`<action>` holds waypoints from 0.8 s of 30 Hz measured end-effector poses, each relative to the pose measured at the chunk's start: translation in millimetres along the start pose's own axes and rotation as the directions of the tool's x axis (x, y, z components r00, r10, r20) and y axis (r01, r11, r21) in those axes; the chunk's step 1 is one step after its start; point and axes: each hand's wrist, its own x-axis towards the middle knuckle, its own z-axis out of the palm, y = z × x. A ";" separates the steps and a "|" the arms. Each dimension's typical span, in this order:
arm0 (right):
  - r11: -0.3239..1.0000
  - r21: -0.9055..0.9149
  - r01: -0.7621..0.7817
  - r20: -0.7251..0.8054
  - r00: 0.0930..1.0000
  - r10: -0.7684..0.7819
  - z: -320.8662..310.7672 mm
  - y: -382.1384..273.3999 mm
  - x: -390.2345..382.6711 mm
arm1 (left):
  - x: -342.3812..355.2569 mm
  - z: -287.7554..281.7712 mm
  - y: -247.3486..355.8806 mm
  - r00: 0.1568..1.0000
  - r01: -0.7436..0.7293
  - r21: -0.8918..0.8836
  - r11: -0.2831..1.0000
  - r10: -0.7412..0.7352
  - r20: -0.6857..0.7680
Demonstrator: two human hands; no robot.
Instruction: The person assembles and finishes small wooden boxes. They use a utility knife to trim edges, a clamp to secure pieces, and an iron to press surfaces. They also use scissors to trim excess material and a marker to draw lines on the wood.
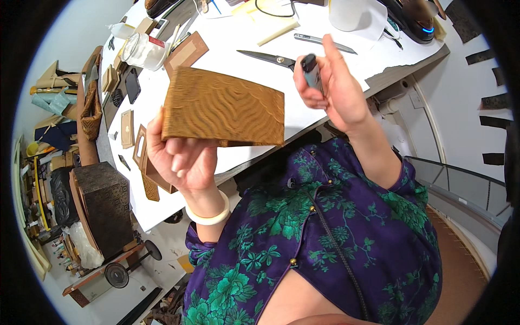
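Note:
In my left hand (184, 160) is a box-like piece covered in brown wavy-patterned material (225, 108), gripped from underneath and at its left edge. It is raised above the white-covered table (238, 32), with a broad face turned up toward me. My right hand (338, 86) is closed around a small lighter-like object (312, 75) with a black top and a blue-grey body, blurred by motion, so its kind is uncertain. The index finger points upward, away from it. Black scissors (265, 57) lie between my hands, their handles partly hidden by the right one.
A utility knife (325, 43) lies past the scissors. At the back left stand a glass jar (145, 51) and a brown flat panel (187, 51), with a phone (132, 85) nearby. A white container (346, 13) is at the far side. A dark patterned box (103, 208) stands left of the table.

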 end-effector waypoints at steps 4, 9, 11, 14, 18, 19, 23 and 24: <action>0.992 -0.036 -0.119 -0.108 0.988 0.114 8.4 15.0 -7.9 | -7.0 -7.1 12.1 0.993 -0.112 -0.166 0.980 0.105 -0.047; 0.997 -0.053 -0.048 0.030 0.998 0.050 9.1 15.8 -10.6 | -15.6 -21.1 22.5 0.998 -0.015 -0.221 0.975 0.029 0.061; 0.998 -0.036 -0.049 -0.001 0.999 0.049 15.6 15.0 -11.1 | -24.1 -34.5 28.9 0.996 -0.029 -0.310 0.950 0.055 0.076; 0.999 -0.053 0.013 0.058 0.998 -0.010 12.1 19.5 -9.3 | -27.3 -31.8 28.0 0.997 -0.041 -0.322 0.946 0.060 0.051; 0.991 -0.123 0.053 0.031 0.998 -0.050 14.1 16.3 -11.0 | -26.8 -30.3 22.8 0.995 -0.054 -0.409 0.911 0.084 0.056; 0.990 -0.127 0.066 0.013 0.998 -0.065 17.0 16.9 -10.6 | -26.9 -30.5 22.7 0.994 -0.053 -0.428 0.902 0.087 0.059; 0.974 -0.208 0.088 -0.046 0.994 -0.099 24.4 14.9 -9.8 | -27.3 -29.5 23.4 0.996 -0.050 -0.405 0.913 0.077 0.051; 0.966 -0.243 0.087 -0.057 0.993 -0.104 24.1 12.9 -10.6 | -27.2 -28.9 23.7 0.995 -0.061 -0.395 0.917 0.086 0.045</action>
